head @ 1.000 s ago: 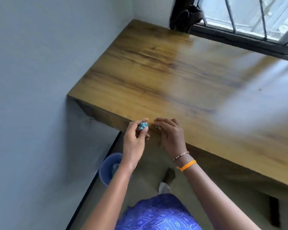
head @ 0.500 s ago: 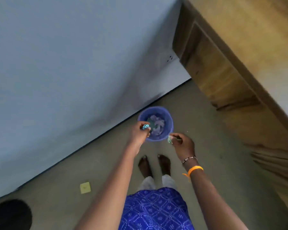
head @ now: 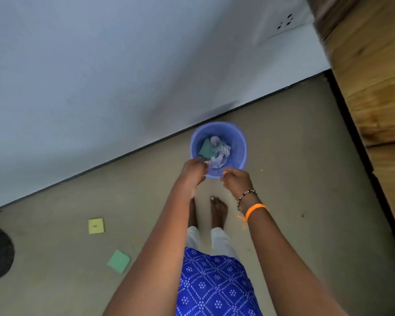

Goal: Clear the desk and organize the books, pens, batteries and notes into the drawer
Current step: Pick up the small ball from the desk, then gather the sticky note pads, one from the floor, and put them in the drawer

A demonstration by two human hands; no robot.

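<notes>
Blue patterned cloth [head: 214, 283] of the person's garment filled the nearest ground, both forearms reaching out above bare feet. A green square paper note [head: 118, 261] and a yellow square paper note [head: 96, 226] lay on the tan floor to the person's left, well apart from the hands and not yet collected. The left hand [head: 193, 171] and right hand [head: 236, 181] hung over the near rim of the round blue plastic bin [head: 240, 142], fingers curled; whether either held a scrap could not be told. Crumpled paper [head: 217, 151] sat inside, presumably discarded waste. Beyond, the wooden desk [head: 369, 76] stood against the pale wall.
</notes>
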